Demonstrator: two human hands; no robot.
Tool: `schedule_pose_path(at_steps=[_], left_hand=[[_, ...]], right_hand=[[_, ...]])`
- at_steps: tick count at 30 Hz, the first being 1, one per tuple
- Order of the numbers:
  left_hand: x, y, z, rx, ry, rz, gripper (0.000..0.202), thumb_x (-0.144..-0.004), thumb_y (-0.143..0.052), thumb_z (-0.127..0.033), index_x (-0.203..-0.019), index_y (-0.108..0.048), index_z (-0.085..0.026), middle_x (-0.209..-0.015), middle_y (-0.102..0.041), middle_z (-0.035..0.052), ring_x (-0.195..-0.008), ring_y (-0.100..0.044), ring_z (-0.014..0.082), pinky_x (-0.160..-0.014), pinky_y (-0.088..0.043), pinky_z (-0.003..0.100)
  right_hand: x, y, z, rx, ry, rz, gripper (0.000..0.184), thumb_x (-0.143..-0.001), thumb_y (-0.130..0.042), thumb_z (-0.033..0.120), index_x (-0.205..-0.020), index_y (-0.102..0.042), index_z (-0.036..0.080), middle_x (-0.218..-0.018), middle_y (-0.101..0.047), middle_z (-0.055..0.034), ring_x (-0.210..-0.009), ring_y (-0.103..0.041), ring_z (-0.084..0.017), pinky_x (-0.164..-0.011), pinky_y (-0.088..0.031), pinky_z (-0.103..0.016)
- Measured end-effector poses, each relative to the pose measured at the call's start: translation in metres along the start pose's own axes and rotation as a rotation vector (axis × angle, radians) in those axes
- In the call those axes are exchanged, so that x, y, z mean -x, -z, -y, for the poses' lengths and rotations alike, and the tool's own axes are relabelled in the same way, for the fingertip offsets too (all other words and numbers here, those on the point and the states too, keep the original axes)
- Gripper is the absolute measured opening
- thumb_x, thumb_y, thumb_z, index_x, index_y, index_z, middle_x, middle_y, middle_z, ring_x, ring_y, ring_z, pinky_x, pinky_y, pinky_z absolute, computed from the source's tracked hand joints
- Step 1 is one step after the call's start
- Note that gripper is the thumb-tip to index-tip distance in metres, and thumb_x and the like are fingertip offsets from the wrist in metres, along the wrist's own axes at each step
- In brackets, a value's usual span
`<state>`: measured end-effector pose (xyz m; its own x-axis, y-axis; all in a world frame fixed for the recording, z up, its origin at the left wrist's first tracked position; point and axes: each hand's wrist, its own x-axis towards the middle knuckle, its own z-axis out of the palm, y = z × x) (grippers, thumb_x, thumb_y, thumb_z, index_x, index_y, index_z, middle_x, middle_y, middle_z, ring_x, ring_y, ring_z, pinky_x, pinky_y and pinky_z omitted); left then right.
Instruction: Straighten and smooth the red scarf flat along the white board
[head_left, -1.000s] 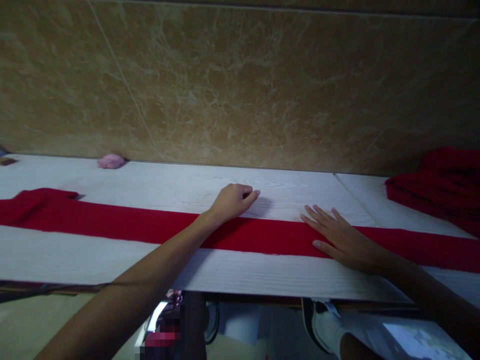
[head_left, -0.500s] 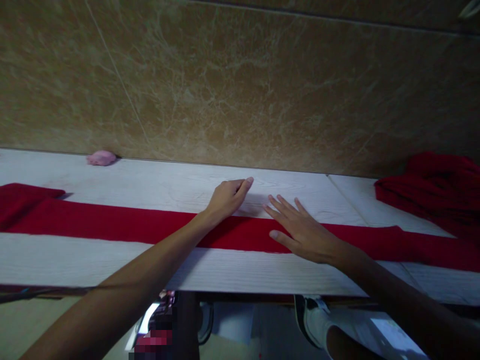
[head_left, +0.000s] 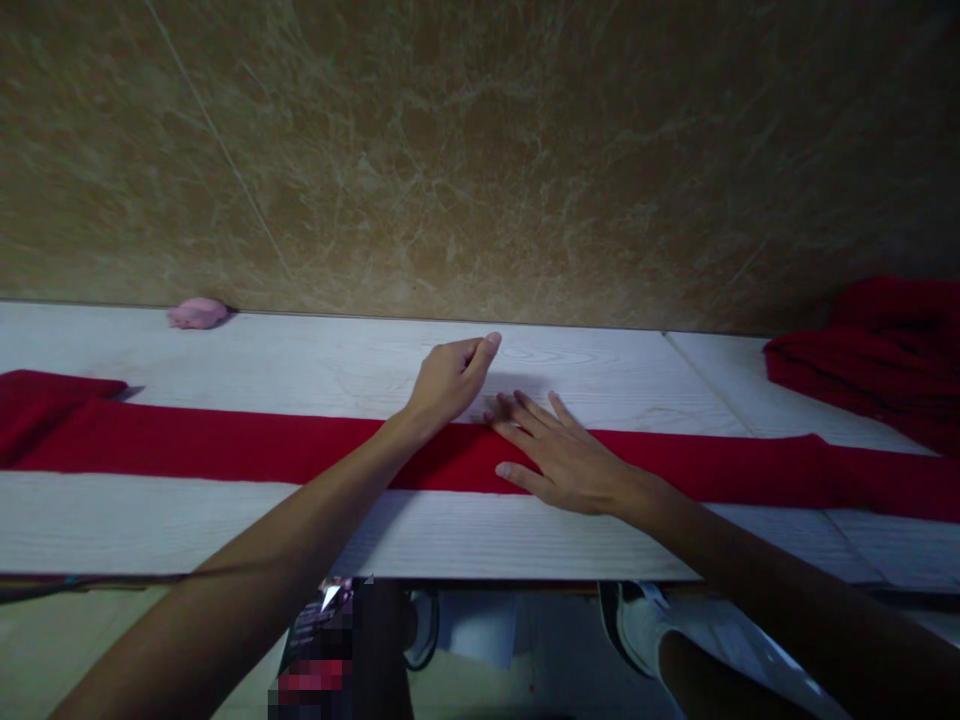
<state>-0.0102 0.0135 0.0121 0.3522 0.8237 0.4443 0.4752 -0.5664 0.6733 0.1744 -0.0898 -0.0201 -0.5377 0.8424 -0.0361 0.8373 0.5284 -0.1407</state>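
A long strip of red cloth [head_left: 225, 443] lies flat across the white wood-grain board, from the left edge to the right. My right hand [head_left: 562, 455] rests over the strip's middle with its fingers spread and the palm down. Just left of it, my left hand [head_left: 450, 380] is closed, fingers curled under and thumb pressed along the top. It is beyond the strip's far edge, with its wrist crossing above the cloth. Whatever its fingers may hold is hidden from me.
Bunched red cloth [head_left: 877, 370] is heaped at the right. A small pink lump [head_left: 198, 313] sits at the left by the brown marbled wall [head_left: 450, 180]. Below the board's [head_left: 480, 545] near edge are feet in shoes [head_left: 637, 625] and a dark cable [head_left: 97, 582] at the left.
My right hand has slid left along the red strip, closer to my left hand. The left hand stays closed and has barely shifted. The view has moved slightly.
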Motion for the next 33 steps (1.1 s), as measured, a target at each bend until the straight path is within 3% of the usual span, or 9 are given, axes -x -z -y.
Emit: schedule_pose_path(at_steps=[7,15,20,25,33], left_hand=[[-0.004,0.008,0.001,-0.002,-0.002,-0.052,0.057,-0.102,-0.034,-0.064,-0.062,-0.034,-0.023,-0.057,-0.040,-0.0032,-0.058,-0.038,0.0126,-0.058,-0.025,0.031],[-0.005,0.011,0.002,0.030,0.012,-0.086,0.058,-0.102,-0.035,-0.066,-0.063,-0.037,-0.023,-0.056,-0.039,-0.0040,-0.055,-0.037,0.0122,-0.057,-0.027,0.030],[-0.004,0.012,0.001,0.034,0.000,-0.092,0.059,-0.103,-0.036,-0.065,-0.062,-0.036,-0.023,-0.056,-0.038,-0.0036,-0.056,-0.037,0.0122,-0.057,-0.026,0.030],[-0.007,0.019,0.001,0.026,-0.052,-0.144,0.059,-0.103,-0.035,-0.066,-0.062,-0.034,-0.023,-0.056,-0.037,-0.0038,-0.056,-0.036,0.0121,-0.057,-0.026,0.031],[-0.006,0.017,0.004,0.023,-0.050,-0.125,0.057,-0.102,-0.036,-0.063,-0.062,-0.032,-0.024,-0.057,-0.035,-0.0042,-0.055,-0.033,0.0119,-0.057,-0.024,0.031]], right_hand=[[-0.005,0.011,0.002,-0.031,-0.046,-0.023,0.080,-0.107,-0.024,0.070,-0.168,-0.030,0.019,-0.175,-0.016,-0.0139,-0.162,-0.011,-0.035,-0.127,-0.007,-0.069],[-0.042,0.023,0.036,-0.055,0.036,-0.043,0.077,-0.107,-0.031,0.070,-0.166,-0.034,0.021,-0.175,-0.021,-0.0147,-0.162,-0.013,-0.035,-0.127,-0.012,-0.070],[-0.052,0.014,0.042,-0.028,0.060,-0.063,0.074,-0.108,-0.034,0.067,-0.165,-0.038,0.020,-0.173,-0.028,-0.0159,-0.161,-0.019,-0.036,-0.128,-0.016,-0.070],[-0.053,0.002,0.040,0.002,0.045,-0.031,0.075,-0.108,-0.035,0.067,-0.168,-0.032,0.022,-0.174,-0.021,-0.0147,-0.162,-0.017,-0.035,-0.128,-0.015,-0.067],[-0.046,0.004,0.035,-0.005,0.041,-0.014,0.077,-0.108,-0.030,0.070,-0.168,-0.030,0.022,-0.174,-0.017,-0.0148,-0.162,-0.013,-0.035,-0.128,-0.012,-0.068]])
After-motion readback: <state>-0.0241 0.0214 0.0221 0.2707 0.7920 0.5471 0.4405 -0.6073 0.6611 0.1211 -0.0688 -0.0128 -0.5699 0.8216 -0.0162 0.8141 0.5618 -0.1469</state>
